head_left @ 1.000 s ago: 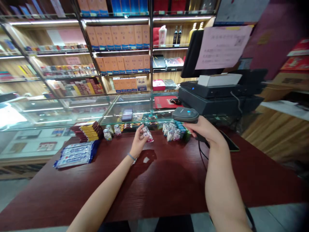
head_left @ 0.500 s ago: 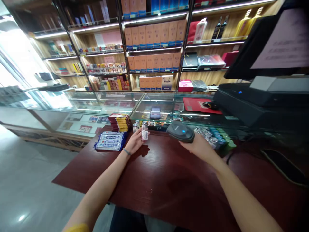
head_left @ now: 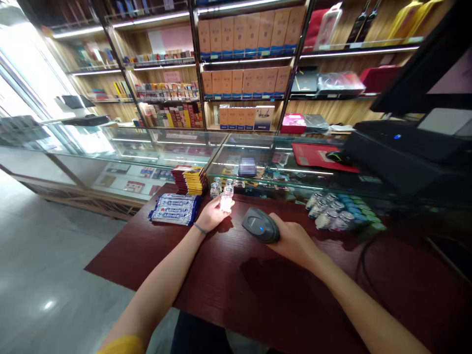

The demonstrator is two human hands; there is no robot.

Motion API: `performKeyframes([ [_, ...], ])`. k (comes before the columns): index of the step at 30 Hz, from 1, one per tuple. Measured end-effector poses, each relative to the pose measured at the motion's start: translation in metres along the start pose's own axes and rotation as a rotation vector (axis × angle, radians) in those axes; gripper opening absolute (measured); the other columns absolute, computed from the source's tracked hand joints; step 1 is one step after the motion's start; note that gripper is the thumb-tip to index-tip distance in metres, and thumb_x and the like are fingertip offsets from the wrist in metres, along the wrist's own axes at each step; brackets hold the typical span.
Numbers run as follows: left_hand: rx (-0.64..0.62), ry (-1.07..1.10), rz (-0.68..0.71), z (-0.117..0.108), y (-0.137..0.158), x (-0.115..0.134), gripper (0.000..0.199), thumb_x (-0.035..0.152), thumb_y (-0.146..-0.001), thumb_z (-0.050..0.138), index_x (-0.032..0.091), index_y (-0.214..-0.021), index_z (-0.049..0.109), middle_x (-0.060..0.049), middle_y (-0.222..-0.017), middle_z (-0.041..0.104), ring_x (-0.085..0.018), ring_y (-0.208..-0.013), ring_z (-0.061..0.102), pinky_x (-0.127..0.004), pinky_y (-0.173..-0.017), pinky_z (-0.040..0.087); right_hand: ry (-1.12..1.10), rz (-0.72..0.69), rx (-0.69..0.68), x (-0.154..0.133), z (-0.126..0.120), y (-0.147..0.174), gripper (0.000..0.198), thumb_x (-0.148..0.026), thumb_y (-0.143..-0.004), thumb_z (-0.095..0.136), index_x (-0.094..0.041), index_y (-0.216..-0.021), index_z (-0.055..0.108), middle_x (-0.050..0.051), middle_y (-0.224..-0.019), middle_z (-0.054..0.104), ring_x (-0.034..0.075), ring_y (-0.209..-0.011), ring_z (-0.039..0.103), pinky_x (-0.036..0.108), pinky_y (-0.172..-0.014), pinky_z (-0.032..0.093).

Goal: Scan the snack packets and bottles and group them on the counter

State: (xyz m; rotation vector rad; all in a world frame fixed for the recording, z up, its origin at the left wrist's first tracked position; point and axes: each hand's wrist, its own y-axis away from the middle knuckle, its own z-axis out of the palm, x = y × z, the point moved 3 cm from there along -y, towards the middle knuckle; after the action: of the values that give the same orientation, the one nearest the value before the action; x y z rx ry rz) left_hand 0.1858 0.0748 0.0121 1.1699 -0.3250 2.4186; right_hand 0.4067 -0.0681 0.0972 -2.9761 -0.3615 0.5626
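Fingers of my left hand (head_left: pixel 213 215) close around a small clear bottle with a silvery lid (head_left: pixel 227 197), its label brightly lit. Behind it, a few similar small bottles (head_left: pixel 215 189) stand at the foot of the glass case. My right hand (head_left: pixel 293 239) grips a dark grey barcode scanner (head_left: pixel 261 225), whose head points toward the bottle; a blue light glows on top. Blue-and-white long packets (head_left: pixel 174 209) lie left of my left hand, with a stack of red and yellow packs (head_left: pixel 190 180) behind them.
The dark red tabletop (head_left: pixel 221 275) meets a glass display case (head_left: pixel 177 150). Several lidded jars and green-topped containers (head_left: pixel 337 212) stand at right. A red mat (head_left: pixel 319 156) with a mouse (head_left: pixel 338 157) lies on the glass, near a black machine (head_left: pixel 401 157). A cable (head_left: pixel 364 258) loops at right.
The scanner has come left and lower, closer to the bottle, and its head has turned toward it. The bottle's label is now brightly lit. The whole view has shifted slightly.
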Motion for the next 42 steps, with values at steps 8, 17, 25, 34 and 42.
performKeyframes([
  [8, 0.034, 0.004, 0.036, -0.002, 0.0, 0.0, 0.049, 0.033, -0.085, 0.072, 0.021, -0.13, 0.056, -0.01, -0.12, 0.067, -0.022, -0.105, 0.067, -0.026, -0.073, 0.055, -0.056, 0.033, -0.002, 0.003, -0.002, -0.001, 0.028, -0.031, -0.078, 0.062, -0.025, -0.102, 0.048, 0.006, -0.085, 0.075, 0.035, -0.085, 0.074, 0.03, -0.061, 0.037],
  [17, 0.257, -0.658, 0.436, -0.016, -0.009, -0.008, 0.054, 0.023, -0.075, 0.076, 0.021, -0.125, 0.055, -0.009, -0.122, 0.059, -0.018, -0.102, 0.066, -0.032, -0.089, 0.055, -0.091, 0.123, 0.048, 0.01, -0.016, -0.002, 0.03, -0.034, -0.078, 0.061, -0.025, -0.104, 0.051, 0.008, -0.087, 0.075, 0.035, -0.088, 0.073, 0.031, -0.064, 0.041],
  [25, 0.293, -1.226, 0.509, -0.01, -0.007, -0.001, 0.043, 0.017, -0.084, 0.065, 0.023, -0.125, 0.054, -0.008, -0.121, 0.066, -0.022, -0.11, 0.066, -0.038, -0.1, 0.05, -0.218, 0.141, 0.073, 0.014, -0.025, -0.001, 0.034, -0.035, -0.075, 0.064, -0.026, -0.106, 0.056, 0.006, -0.089, 0.075, 0.033, -0.091, 0.073, 0.031, -0.069, 0.046],
  [34, 0.372, -1.442, 0.499, -0.004, -0.024, 0.002, 0.048, 0.014, -0.087, 0.06, 0.025, -0.133, 0.052, -0.007, -0.125, 0.068, -0.024, -0.115, 0.065, -0.035, -0.098, 0.051, -0.186, 0.14, 0.088, 0.018, -0.028, -0.001, 0.042, -0.032, -0.073, 0.064, -0.025, -0.114, 0.059, 0.009, -0.095, 0.076, 0.036, -0.098, 0.072, 0.034, -0.072, 0.049],
  [42, 0.434, -1.483, 0.451, -0.003, -0.025, -0.003, 0.051, 0.019, -0.092, 0.057, 0.028, -0.141, 0.047, -0.006, -0.128, 0.067, -0.023, -0.117, 0.065, -0.034, -0.097, 0.05, -0.206, 0.155, 0.073, 0.023, -0.026, -0.004, 0.042, -0.032, -0.074, 0.063, -0.023, -0.115, 0.057, 0.008, -0.093, 0.076, 0.035, -0.094, 0.072, 0.034, -0.071, 0.047],
])
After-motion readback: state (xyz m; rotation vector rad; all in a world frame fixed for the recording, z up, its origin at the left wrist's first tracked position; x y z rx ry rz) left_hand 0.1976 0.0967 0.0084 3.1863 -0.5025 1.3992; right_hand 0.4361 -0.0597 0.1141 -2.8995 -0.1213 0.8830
